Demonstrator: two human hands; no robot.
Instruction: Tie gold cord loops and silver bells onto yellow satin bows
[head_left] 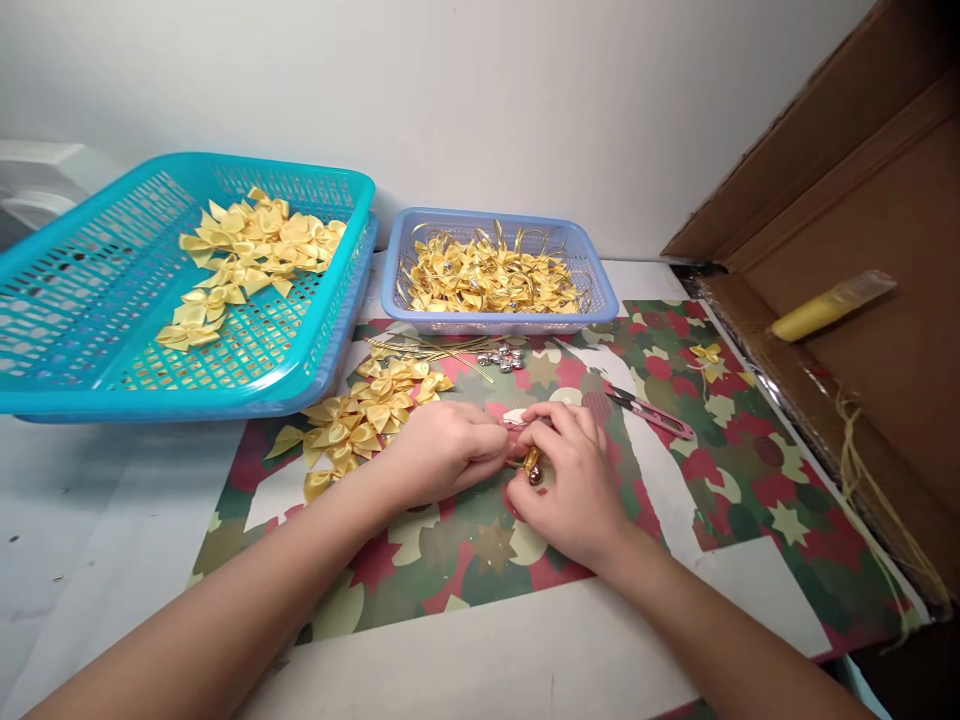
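My left hand (461,447) is closed, its fingertips pressed together against those of my right hand over the patterned sheet (491,560). What it pinches is hidden. My right hand (568,478) has its fingers curled in, with a small shiny jingle bell (535,476) and a bit of gold ribbon (532,458) showing between thumb and forefinger. Left of my hands lies a pile of yellow satin bows (360,425). Just beyond them are several silver jingle bells (502,358) and some gold wire ties (427,348).
A turquoise basket (311,360) with yellow bows stands at the left. At the back, a blue basket (499,322) holds bows with gold ties. Pink thread snips (652,412) lie to the right. A cardboard wall (847,200) bounds the right side.
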